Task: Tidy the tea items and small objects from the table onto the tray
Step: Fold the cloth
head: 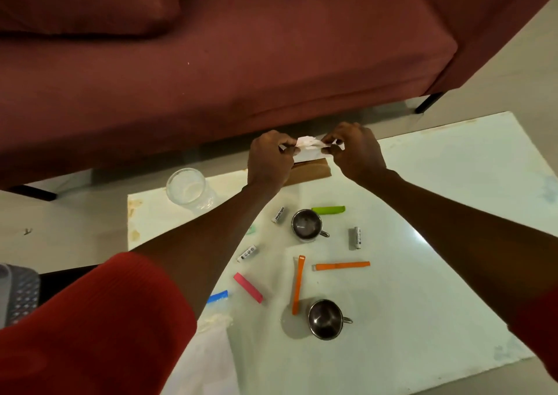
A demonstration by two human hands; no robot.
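Note:
My left hand (268,159) and my right hand (356,150) together pinch a small white and pink packet (306,145) above the table's far edge, over a brown cardboard piece (311,169). Below on the white table (437,213) lie two small steel cups (305,224) (326,319), three batteries (279,214) (355,237) (247,253), two orange strips (341,265) (298,284), a green strip (328,210), a pink strip (248,287) and a clear glass jar (188,188). No tray is recognisable in view.
A dark red sofa (211,62) runs close behind the table. A clear plastic bag with a blue zip edge (217,298) lies at the table's near left. A grey patterned object (18,292) sits at the far left edge of view.

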